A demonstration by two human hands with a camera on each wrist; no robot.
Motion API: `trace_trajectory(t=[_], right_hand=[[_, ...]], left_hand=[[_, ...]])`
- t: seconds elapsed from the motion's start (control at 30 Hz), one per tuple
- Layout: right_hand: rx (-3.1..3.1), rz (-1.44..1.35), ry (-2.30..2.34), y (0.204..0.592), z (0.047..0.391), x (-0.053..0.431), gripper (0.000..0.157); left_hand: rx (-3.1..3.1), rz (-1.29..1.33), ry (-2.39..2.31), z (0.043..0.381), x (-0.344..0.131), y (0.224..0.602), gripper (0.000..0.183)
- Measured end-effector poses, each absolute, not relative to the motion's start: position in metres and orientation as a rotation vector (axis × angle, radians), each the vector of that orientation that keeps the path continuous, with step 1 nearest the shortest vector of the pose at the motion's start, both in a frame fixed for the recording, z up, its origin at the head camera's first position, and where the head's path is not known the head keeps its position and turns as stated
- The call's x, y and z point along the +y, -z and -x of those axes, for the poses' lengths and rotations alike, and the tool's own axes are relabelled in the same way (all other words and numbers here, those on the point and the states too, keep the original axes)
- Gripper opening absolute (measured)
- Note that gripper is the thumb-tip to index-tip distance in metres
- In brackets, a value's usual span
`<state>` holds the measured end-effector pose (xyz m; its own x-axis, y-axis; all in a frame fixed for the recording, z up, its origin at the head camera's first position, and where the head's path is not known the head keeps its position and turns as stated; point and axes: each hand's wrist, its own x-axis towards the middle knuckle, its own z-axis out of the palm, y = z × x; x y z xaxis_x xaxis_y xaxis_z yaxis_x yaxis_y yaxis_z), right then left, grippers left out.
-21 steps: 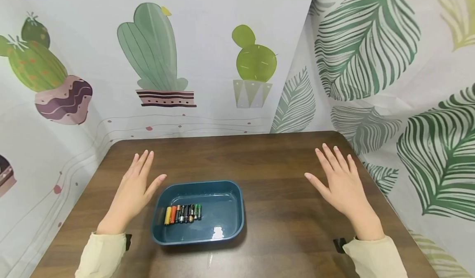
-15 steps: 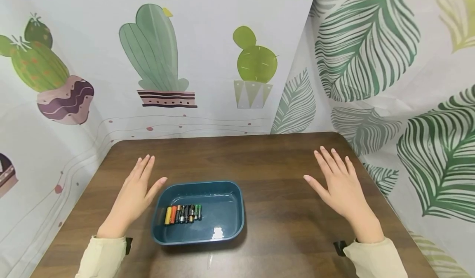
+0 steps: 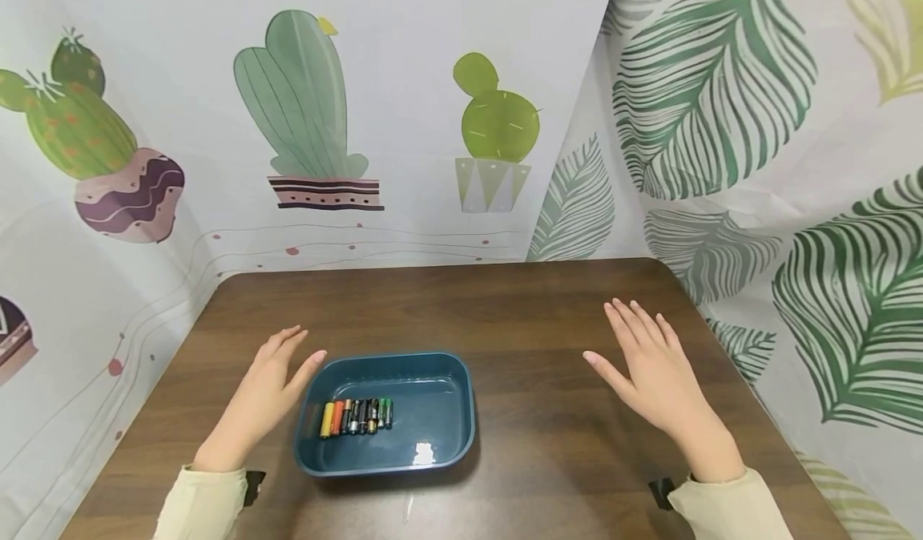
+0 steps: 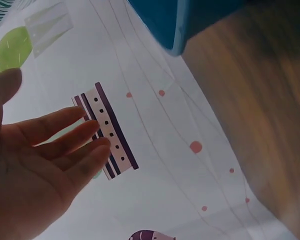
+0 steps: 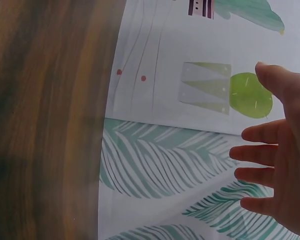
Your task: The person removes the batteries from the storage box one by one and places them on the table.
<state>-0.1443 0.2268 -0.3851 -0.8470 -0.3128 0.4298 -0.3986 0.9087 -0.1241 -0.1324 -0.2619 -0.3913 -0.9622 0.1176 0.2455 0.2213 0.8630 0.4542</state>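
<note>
A blue rectangular tray (image 3: 433, 465) stands on the table, left of the middle in the head view. Inside it, a row of several batteries (image 3: 356, 417) lies side by side toward the left, yellow and orange ones first, then dark ones, then green-ended ones. My left hand (image 3: 261, 388) is held just left of the tray, its thumb near the tray's upper left corner and its fingers loosely bent. It holds nothing. My right hand (image 3: 659, 376) hovers over the right part of the table, fingers extended and thumb spread, also holding nothing.
The brown wooden table (image 3: 548, 412) has rounded far corners. Behind it hangs a white cloth (image 3: 411, 107) printed with cacti, and a leaf-patterned cloth (image 3: 721, 123) covers the right side. Part of the tray's wall (image 4: 177, 35) shows in the left wrist view.
Both hands have come down slightly toward the near side, and the left fingers are more bent than before. The tray and batteries have stayed where they were.
</note>
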Motion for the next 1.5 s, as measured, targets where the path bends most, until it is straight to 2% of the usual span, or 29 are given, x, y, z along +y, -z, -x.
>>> trace_trajectory(t=[0.33, 0.63, 1.5], right_hand=[[-2.681, -0.557, -0.302, 0.391, 0.141, 0.219, 0.070], [-2.690, -0.596, -0.311, 0.396, 0.141, 0.212, 0.068], [-2.746, -0.670, -0.372, 0.408, 0.141, 0.196, 0.067]], left_hand=[[-2.895, 0.160, 0.749, 0.131, -0.260, 0.402, 0.058], [-2.918, 0.101, 0.815, 0.134, -0.261, 0.415, 0.040], [-2.971, 0.097, 0.831, 0.149, -0.273, 0.434, 0.019]])
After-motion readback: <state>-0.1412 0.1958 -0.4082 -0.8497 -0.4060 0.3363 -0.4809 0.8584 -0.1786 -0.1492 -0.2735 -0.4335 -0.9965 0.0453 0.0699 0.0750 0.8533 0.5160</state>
